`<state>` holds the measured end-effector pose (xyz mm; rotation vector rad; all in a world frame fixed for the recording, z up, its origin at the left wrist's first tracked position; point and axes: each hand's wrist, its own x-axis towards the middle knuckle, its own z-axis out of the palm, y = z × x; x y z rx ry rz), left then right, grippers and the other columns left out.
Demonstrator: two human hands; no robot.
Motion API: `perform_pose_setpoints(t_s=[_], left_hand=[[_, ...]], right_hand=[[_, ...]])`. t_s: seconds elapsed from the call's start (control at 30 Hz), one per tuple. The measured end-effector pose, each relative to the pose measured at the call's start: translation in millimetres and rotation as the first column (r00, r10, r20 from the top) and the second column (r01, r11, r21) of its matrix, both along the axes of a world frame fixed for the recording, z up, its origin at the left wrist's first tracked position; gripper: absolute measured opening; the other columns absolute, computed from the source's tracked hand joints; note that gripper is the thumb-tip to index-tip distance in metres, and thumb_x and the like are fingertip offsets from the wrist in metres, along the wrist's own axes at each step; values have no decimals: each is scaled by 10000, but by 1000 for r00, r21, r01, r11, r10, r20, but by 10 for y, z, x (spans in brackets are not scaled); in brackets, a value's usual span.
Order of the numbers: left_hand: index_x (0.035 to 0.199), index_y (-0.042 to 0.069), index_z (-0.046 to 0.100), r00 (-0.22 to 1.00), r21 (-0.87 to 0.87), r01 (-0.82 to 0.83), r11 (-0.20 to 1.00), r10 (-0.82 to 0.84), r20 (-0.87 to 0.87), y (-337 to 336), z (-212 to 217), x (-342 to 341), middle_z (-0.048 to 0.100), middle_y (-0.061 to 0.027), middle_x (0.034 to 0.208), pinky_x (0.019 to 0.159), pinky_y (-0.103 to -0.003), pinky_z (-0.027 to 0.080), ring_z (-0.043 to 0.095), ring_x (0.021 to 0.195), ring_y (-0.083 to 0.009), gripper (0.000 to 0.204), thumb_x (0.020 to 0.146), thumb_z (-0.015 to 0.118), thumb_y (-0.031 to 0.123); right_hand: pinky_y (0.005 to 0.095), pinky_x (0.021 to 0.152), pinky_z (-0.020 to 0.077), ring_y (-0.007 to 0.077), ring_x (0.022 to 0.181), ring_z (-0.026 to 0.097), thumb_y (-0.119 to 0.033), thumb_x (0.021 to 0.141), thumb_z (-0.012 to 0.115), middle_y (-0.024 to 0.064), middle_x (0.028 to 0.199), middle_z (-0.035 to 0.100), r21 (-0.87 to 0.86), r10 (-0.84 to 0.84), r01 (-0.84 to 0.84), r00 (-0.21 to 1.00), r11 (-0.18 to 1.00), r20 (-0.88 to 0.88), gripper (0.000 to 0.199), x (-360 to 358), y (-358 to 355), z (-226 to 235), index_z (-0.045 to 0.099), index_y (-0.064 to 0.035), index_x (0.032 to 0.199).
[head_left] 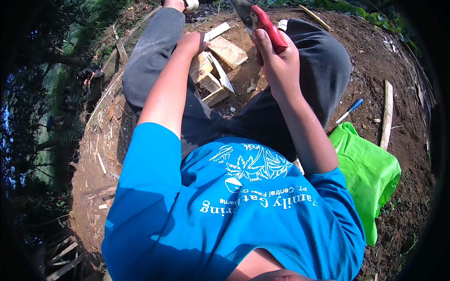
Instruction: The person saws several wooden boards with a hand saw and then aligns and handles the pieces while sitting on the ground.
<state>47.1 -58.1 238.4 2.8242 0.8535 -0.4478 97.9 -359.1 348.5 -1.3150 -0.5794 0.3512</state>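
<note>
Now, right hand (276, 61) up at twelve o'clock, fingers wrapped tight round a red-handled tool (267, 23), thumb laid along the grip. Looks like a small saw or cutter, though the working end runs out past the top rim and cannot be made out. Grip seems sound: rigid handle, moulded, probably a little slick, so best held just as here, full palm and close to the head. Light enough for one hand, by the look of it.

Left hand (191, 43) down at eleven o'clock, closed over the top of a wood block (200, 65), knuckles up, pinning it between the knees. Cannot tell how far the fingers curl underneath. Block pale, squared, rough-sawn; stiff, not fragile, likely splintery at the edges, so flat faces are the place to press. More offcuts (228, 50) touching and just beyond it, toward twelve.

Seated on bare soil (370, 61), dark trousers either side of the pile. Blue pen (350, 110) lying at three o'clock, well apart from both hands; green bag (370, 173) just below it at four, soft and crumpled. Long pale stick (386, 112) beside the pen, farther out.
</note>
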Motion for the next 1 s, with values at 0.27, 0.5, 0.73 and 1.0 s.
perform_pose_setpoints(t_s=[0.27,0.5,0.73,1.0], left_hand=[[1164,56,695,989,17,115,993,-116,88,395,-309,87,690,-227,1227,960,-520,516,631,1173,-433,415,988,641,428],[1226,48,661,976,-113,120,986,-96,197,471,-312,23,694,-242,1213,975,-504,501,641,1153,-436,484,964,669,454],[1271,32,667,871,-363,112,925,84,484,935,-934,-115,650,-284,1311,1072,-488,442,608,1242,-435,675,994,371,572],[1186,54,744,894,-194,-272,943,322,311,456,-715,77,697,-261,1217,1044,-518,492,656,1169,-452,653,1019,287,488]], right_hand=[[244,559,482,64,596,576,-344,1001,718,-10,726,589,78,58,-42,975,996,-217,338,9,4,-41,596,-34,944],[208,534,422,37,587,528,-341,1024,689,-31,720,568,-8,59,-62,974,998,-219,305,-38,-29,-27,621,-44,1042],[207,534,397,34,591,502,-451,1024,659,-43,711,526,-139,163,-186,973,973,-162,416,-167,126,-46,611,-42,964],[235,559,431,77,595,522,-435,1049,554,-2,718,537,-188,182,-215,967,958,-177,427,-306,327,-200,608,-26,936]])
